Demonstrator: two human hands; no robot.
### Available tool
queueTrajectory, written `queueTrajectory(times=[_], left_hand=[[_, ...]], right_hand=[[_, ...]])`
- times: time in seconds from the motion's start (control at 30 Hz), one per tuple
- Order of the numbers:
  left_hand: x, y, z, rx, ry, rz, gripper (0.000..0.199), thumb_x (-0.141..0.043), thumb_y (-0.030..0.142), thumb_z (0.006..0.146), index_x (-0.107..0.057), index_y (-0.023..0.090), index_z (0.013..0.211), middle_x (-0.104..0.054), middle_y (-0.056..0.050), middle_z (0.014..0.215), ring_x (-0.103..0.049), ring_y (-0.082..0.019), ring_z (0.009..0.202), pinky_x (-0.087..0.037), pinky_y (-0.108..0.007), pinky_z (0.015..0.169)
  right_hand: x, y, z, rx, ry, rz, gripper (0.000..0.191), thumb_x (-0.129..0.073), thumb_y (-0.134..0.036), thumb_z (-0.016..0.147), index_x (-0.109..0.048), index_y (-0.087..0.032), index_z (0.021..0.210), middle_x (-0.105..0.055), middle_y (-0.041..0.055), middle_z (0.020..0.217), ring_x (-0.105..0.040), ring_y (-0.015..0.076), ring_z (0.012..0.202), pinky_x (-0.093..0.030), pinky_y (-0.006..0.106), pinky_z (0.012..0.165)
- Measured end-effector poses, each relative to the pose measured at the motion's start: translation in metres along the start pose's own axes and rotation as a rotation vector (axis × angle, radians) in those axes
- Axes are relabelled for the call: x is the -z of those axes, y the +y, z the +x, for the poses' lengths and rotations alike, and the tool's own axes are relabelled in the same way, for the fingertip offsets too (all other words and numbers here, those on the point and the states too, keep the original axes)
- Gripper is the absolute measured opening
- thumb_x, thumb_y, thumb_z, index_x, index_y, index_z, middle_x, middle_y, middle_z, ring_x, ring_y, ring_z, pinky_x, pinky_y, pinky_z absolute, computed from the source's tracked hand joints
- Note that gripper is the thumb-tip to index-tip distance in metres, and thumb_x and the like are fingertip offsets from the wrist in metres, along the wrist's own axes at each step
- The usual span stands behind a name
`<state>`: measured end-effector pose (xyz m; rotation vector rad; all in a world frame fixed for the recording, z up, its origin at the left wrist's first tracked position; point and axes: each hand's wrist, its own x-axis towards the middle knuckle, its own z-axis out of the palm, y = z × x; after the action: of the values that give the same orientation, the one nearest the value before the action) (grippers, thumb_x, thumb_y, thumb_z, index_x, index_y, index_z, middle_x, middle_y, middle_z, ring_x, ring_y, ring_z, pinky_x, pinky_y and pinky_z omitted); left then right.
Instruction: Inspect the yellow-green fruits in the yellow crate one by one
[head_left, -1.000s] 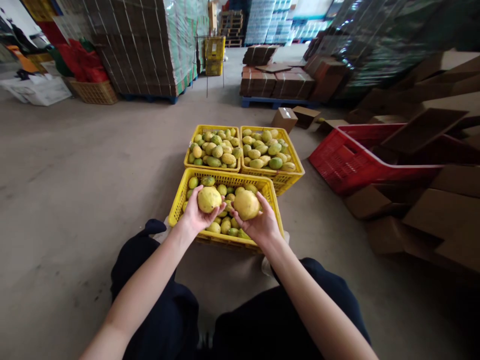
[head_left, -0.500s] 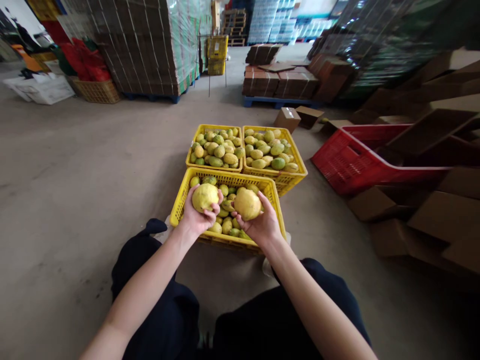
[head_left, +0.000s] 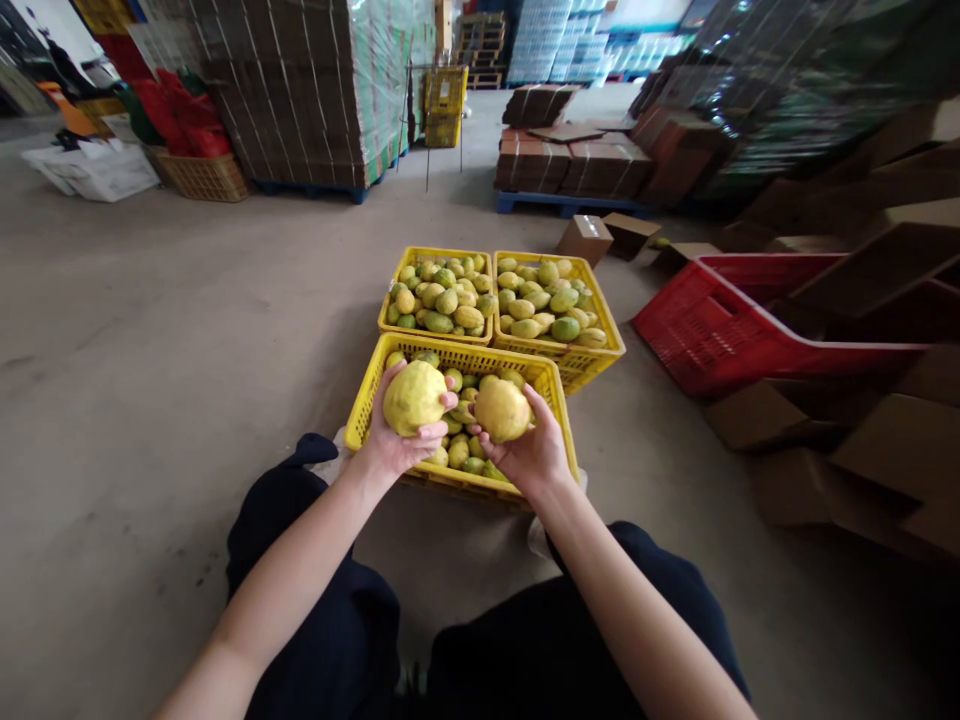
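Above the near yellow crate (head_left: 459,350), my left hand (head_left: 397,440) grips a yellow-green fruit (head_left: 414,398) with its fingers wrapped round the side. Just to the right, my right hand (head_left: 534,450) holds a rounder yellow fruit (head_left: 502,409) on its fingers and palm. The two held fruits are apart from each other. Beneath them, several smaller green and yellow fruits (head_left: 459,455) lie in the near crate, partly hidden by my hands.
Two more yellow crates full of fruit, left (head_left: 437,340) and right (head_left: 570,350), stand directly behind. A red crate (head_left: 697,330) and cardboard boxes (head_left: 885,440) are at the right. Stacked cardboard (head_left: 570,168) lies on a blue pallet farther back.
The fruit in my left hand has been turned and sits a little higher in view. The whole view has shifted slightly, with the crates now a little farther right.
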<state>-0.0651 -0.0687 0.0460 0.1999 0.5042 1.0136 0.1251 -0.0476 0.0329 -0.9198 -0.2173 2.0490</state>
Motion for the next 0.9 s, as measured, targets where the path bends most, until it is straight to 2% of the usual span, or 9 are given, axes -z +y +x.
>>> queueTrajectory(times=[0.13, 0.27, 0.33, 0.5, 0.7, 0.9], left_hand=[[-0.002, -0.001, -0.001, 0.006, -0.099, 0.006, 0.054, -0.042, 0.069, 0.088, -0.058, 0.018, 0.098, -0.055, -0.001, 0.067, -0.031, -0.005, 0.028, -0.015, -0.02, 0.028], [-0.002, -0.002, -0.002, -0.009, -0.261, -0.02, 0.053, -0.036, 0.066, 0.09, -0.056, 0.017, 0.091, -0.054, -0.001, 0.062, -0.034, -0.007, 0.023, -0.016, -0.02, 0.025], [-0.002, -0.002, -0.002, -0.014, -0.305, -0.027, 0.053, -0.034, 0.065, 0.09, -0.056, 0.017, 0.089, -0.055, -0.002, 0.061, -0.037, -0.009, 0.023, -0.016, -0.02, 0.024], [-0.005, -0.001, -0.004, -0.025, -0.293, 0.008, 0.053, -0.033, 0.066, 0.088, -0.056, 0.018, 0.084, -0.053, -0.002, 0.056, -0.036, -0.011, 0.02, -0.013, -0.02, 0.022], [-0.002, -0.003, -0.004, 0.054, -0.175, -0.041, 0.059, -0.031, 0.073, 0.086, -0.056, 0.02, 0.086, -0.046, 0.001, 0.049, -0.028, -0.011, 0.02, -0.014, -0.022, 0.021], [0.012, -0.001, 0.002, -0.036, -0.196, 0.001, 0.053, -0.036, 0.069, 0.089, -0.058, 0.022, 0.081, -0.044, 0.002, 0.05, -0.032, -0.011, 0.022, -0.02, -0.022, 0.023]], right_hand=[[0.002, 0.0, 0.001, 0.004, -0.022, 0.008, 0.04, -0.055, -0.047, 0.089, -0.064, -0.013, 0.109, -0.077, 0.0134, 0.079, -0.07, 0.0209, 0.056, -0.06, 0.028, 0.048], [0.003, 0.0, 0.002, 0.003, -0.029, 0.005, 0.039, -0.053, -0.045, 0.091, -0.065, -0.012, 0.107, -0.077, 0.0145, 0.078, -0.071, 0.0218, 0.056, -0.06, 0.028, 0.048], [0.003, 0.0, 0.002, 0.001, -0.025, 0.004, 0.039, -0.052, -0.044, 0.091, -0.065, -0.011, 0.107, -0.077, 0.0152, 0.079, -0.071, 0.0219, 0.056, -0.06, 0.028, 0.048], [0.002, 0.0, 0.001, 0.001, -0.014, 0.003, 0.04, -0.052, -0.044, 0.091, -0.065, -0.01, 0.109, -0.077, 0.0159, 0.079, -0.071, 0.0225, 0.056, -0.06, 0.029, 0.048], [-0.005, 0.0, -0.003, 0.013, 0.049, -0.028, 0.039, -0.045, -0.043, 0.094, -0.064, -0.01, 0.105, -0.076, 0.0154, 0.075, -0.07, 0.0218, 0.051, -0.058, 0.027, 0.045], [-0.001, 0.0, -0.003, 0.018, 0.029, -0.018, 0.036, -0.049, -0.042, 0.092, -0.065, -0.011, 0.102, -0.076, 0.0145, 0.075, -0.07, 0.0218, 0.053, -0.058, 0.028, 0.046]])
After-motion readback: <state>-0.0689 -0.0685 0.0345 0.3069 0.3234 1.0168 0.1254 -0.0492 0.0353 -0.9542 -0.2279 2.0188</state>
